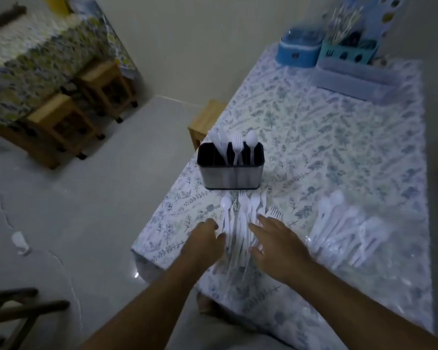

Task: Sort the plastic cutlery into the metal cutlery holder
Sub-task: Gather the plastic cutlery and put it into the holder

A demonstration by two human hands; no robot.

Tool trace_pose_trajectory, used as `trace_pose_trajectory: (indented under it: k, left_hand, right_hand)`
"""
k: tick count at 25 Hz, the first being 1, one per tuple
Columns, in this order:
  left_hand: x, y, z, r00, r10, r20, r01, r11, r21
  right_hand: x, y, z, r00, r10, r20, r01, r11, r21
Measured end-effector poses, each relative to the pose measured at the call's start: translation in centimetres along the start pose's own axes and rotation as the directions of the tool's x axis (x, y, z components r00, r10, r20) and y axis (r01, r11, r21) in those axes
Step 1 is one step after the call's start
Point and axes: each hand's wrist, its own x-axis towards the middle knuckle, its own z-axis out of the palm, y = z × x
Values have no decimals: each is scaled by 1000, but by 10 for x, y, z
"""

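Loose pile of white plastic forks and spoons (240,218) near table's front-left corner, long axes pointing toward rectangular steel cutlery holder (230,176) just beyond. Left hand (208,242) loosely curled at pile's left; right hand (276,245) spread flat on pile, nearer. Neither grips yet.

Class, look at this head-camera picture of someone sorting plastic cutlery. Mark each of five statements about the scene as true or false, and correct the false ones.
1. The metal cutlery holder already has white pieces standing in it. True.
2. The holder lies tipped on its side. False: it stands upright on the table.
3. Both hands are at the near pile of cutlery in front of the holder. True: the left hand is on its left, the right hand on its right.
4. A second pile of cutlery lies to the right. True.
5. The right hand is lifting a spoon above the holder. False: it is low at the pile, fingers spread.
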Motion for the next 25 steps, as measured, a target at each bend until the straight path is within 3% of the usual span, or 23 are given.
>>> trace_pose_trajectory:
  k: [4,7,13,16,21,25]
  left_hand:
    - [21,1,24,990,137,21,-137,990,-22]
    - [30,-10,29,982,188,29,-187,982,-39]
    - [28,-16,15,974,223,-39,-224,975,-12]
    - [20,-1,22,971,220,91,-229,967,113]
    - [19,29,40,982,145,121,-171,956,238]
    - [22,40,43,979,140,148,-177,945,277]
  right_hand:
    - [19,-6,33,997,-40,70,43,998,-38]
    - [15,9,44,995,79,52,-81,996,33]
    - [-10,35,46,951,300,-78,-298,954,41]
    - [-14,26,45,945,281,-170,-272,960,74]
    - [-17,12,47,931,263,-251,-190,941,279]
    - [-20,12,45,934,333,-128,-228,834,502]
